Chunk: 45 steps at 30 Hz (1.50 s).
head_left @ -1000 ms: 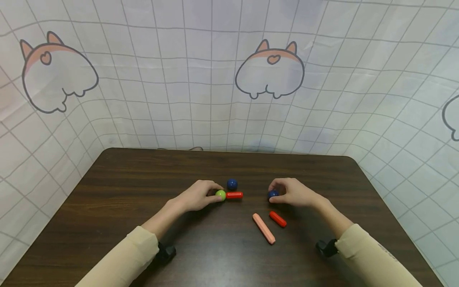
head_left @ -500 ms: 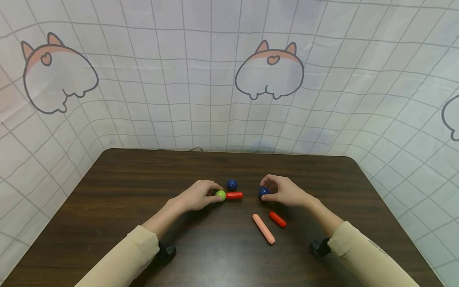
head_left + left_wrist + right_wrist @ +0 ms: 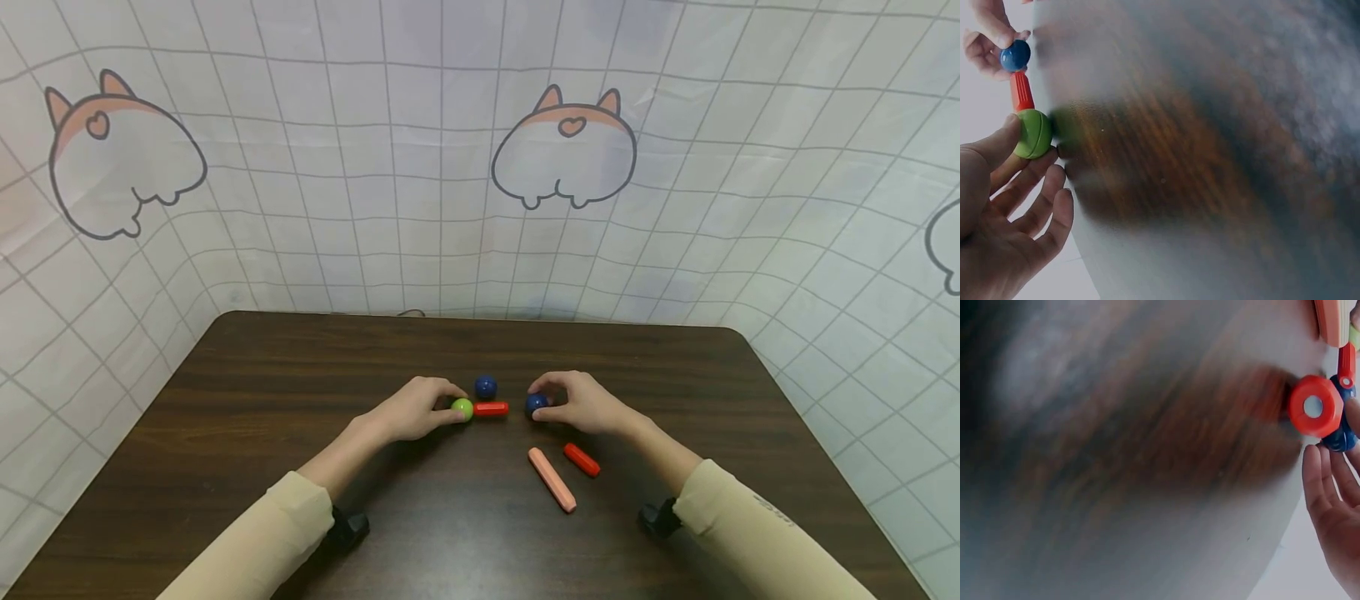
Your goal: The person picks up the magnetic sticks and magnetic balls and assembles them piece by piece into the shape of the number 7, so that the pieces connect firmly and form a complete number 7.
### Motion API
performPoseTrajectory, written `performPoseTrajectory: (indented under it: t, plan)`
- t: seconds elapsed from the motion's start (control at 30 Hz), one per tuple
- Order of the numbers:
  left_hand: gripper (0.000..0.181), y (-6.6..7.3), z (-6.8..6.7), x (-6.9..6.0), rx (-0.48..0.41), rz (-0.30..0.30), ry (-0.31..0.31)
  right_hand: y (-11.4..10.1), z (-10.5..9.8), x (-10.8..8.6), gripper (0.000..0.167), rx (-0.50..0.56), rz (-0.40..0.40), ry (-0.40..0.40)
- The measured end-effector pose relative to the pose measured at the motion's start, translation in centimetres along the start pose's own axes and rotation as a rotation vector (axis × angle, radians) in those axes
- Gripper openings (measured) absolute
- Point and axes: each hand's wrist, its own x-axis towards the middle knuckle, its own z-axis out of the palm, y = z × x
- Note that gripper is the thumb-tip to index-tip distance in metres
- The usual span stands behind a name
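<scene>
In the head view my left hand pinches a lime-green ball between thumb and fingers. A short red magnetic rod touches the ball's right side, pointing right. My right hand pinches a dark blue ball a small gap from the rod's free end. Just behind the rod lies a second blue ball. The left wrist view shows the green ball, red rod and held blue ball in a row. Part of the right hand is cut off in the right wrist view.
In front of the right hand a loose red rod and a longer pink rod lie slantwise on the dark wood table. A white gridded curtain hangs behind the table and along its sides.
My right hand has slid left with its blue ball, closing most of the distance to the red rod. The left hand and the green ball have stayed put.
</scene>
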Motion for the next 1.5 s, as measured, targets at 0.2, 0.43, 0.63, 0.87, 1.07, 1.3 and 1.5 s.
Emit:
performPoseTrajectory:
  t: [0.2,0.43,0.63,0.87,1.07,1.3,1.5]
  plan:
    - [0.032,0.0,0.0,0.1,-0.006,0.006,0.000,-0.4,0.3,0.5,0.029,-0.001,-0.019,-0.004]
    - [0.032,0.0,0.1,0.1,-0.006,0.014,0.006,-0.9,0.7,0.8,0.030,0.006,-0.037,-0.013]
    - [0.033,0.0,0.3,0.2,0.001,0.017,0.014,-1.2,1.1,1.1,0.029,0.012,-0.040,-0.017]
    - [0.033,0.2,0.2,0.3,0.004,0.008,0.009,-1.2,1.2,1.2,0.029,0.014,-0.025,-0.020]
    - [0.034,0.2,0.1,0.5,0.023,-0.008,-0.007,-1.1,1.2,1.2,0.028,0.026,-0.015,-0.017]
    - [0.033,0.0,0.0,0.7,0.004,-0.021,0.001,-1.2,1.3,1.2,0.028,0.023,-0.016,0.000]
    - [0.030,-0.2,-0.1,0.8,-0.036,-0.029,0.003,-1.3,1.4,1.2,0.027,0.026,-0.012,0.009]
